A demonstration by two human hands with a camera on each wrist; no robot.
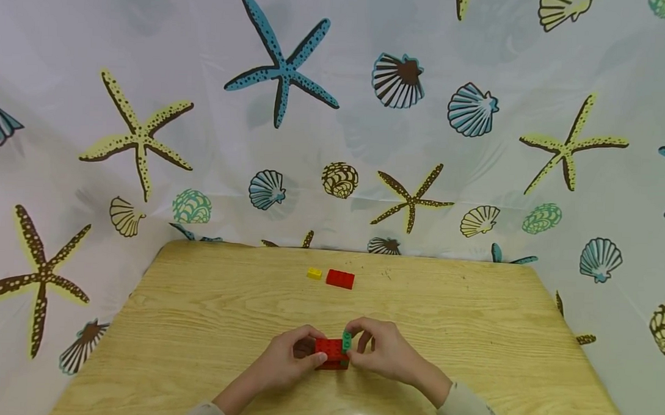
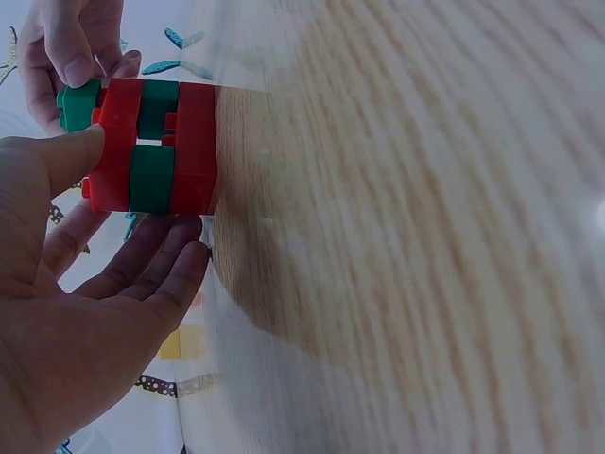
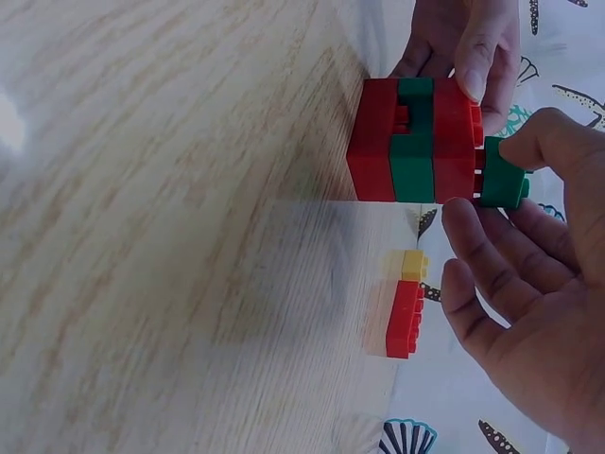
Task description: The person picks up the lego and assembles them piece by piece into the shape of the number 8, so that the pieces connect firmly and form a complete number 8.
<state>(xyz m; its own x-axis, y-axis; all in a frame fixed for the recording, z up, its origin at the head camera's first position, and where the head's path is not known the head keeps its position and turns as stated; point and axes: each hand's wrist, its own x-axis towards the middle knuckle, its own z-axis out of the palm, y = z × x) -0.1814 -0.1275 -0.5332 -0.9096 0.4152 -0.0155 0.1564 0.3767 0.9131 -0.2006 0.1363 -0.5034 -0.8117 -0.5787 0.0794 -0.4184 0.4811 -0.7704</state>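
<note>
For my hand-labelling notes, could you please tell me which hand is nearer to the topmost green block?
Right: the right hand pinches the topmost green block. The left hand is farther off, holding the opposite end of the stack beneath that block.

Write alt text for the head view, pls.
A person's left hand holds a red-topped brick stack on a wooden table while the right hand pinches a green brick at the stack's right end. Farther back lie a yellow brick and a red brick. Behind hangs cloth with a starfish-and-shell print.
</note>
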